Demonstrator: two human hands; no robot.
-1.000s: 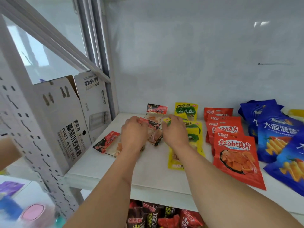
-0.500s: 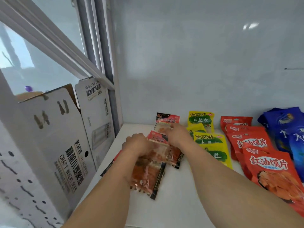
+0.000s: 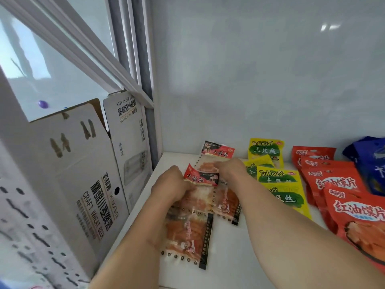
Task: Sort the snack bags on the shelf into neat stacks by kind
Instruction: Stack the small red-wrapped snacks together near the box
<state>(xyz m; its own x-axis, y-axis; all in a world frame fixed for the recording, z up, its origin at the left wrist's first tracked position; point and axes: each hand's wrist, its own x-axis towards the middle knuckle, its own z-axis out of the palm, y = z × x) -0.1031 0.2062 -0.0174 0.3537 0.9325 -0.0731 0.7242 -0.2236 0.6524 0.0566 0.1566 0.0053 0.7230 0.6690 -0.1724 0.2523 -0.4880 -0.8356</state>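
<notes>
While the head camera is closing in on the white shelf [image 3: 239,253] compared with a second ago, both hands are working the clear red-topped gluten snack packs at its left end. The left hand [image 3: 173,186] is gripping a strip of these packs [image 3: 187,232], fingers curled over the top edge; a second ago that strip was lying flat to the left, and now it is hanging down from the hand toward the shelf's front edge. The right hand [image 3: 229,168] is reaching further back than before, its fingers pressing down onto another gluten pack [image 3: 218,152] leaning at the shelf's back wall — whether they are pinching it or only touching cannot be told. Between the hands, a red-headed pack [image 3: 201,177] is sitting on top of more packs of the same kind.

Just right of the right forearm, the yellow potato-shred bags [image 3: 279,180] are lying in an overlapping row running from the back wall forward; the forearm is covering their near corner. Further right, red bags [image 3: 333,184] are overlapping the same way, and blue bags [image 3: 373,163] are showing at the frame's right edge. Left of the shelf, an open white beer carton [image 3: 83,174] is standing against the shelf's side — beyond it, a perforated upright [image 3: 27,236].
</notes>
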